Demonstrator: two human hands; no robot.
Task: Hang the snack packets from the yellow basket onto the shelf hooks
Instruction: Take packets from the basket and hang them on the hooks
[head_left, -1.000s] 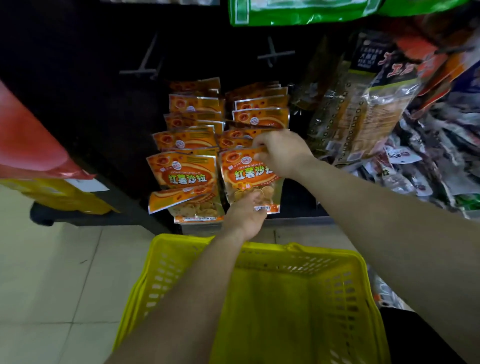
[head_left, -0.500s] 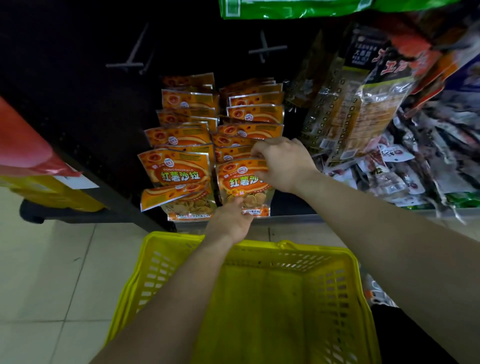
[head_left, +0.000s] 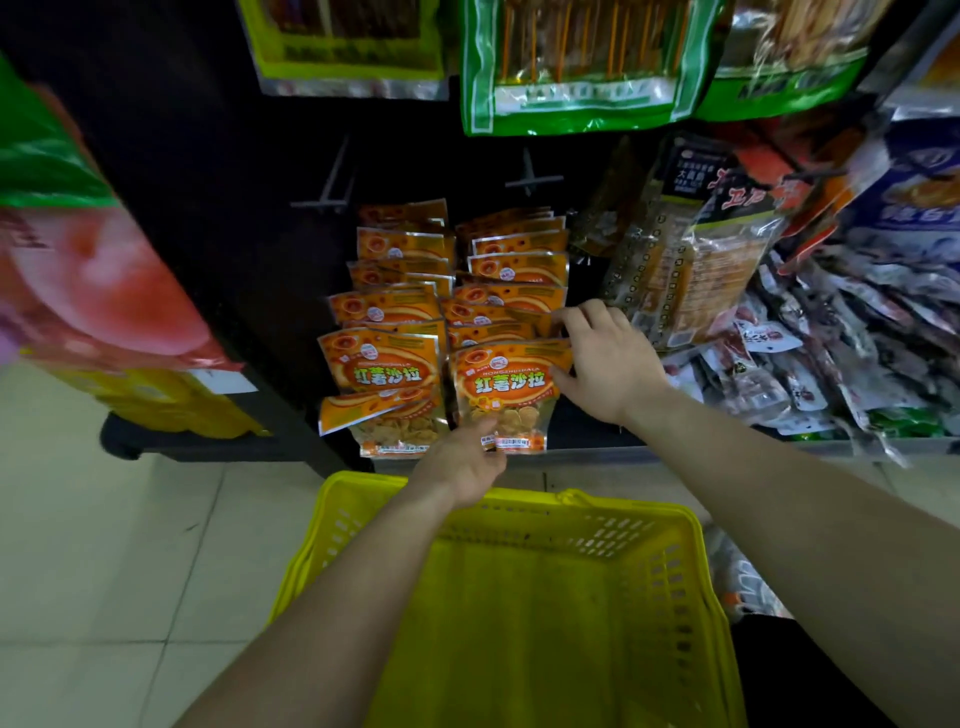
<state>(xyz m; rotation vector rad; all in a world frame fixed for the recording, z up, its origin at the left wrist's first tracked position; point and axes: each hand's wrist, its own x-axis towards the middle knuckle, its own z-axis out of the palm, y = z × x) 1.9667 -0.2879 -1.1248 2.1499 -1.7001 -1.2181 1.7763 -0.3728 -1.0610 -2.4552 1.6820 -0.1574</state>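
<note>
Between left hand, right hand: orange packet, gripped.

Hooks carrying the two rows of orange packets are hidden behind the packets themselves. The left hand covers its own fingers at the lower edge of the front packet, so its hold cannot be told. The right hand masks that packet's upper corner. The yellow basket runs off the bottom edge, and the green bags off the top. The red bag at left and the mixed packets at right are blurred.
</note>
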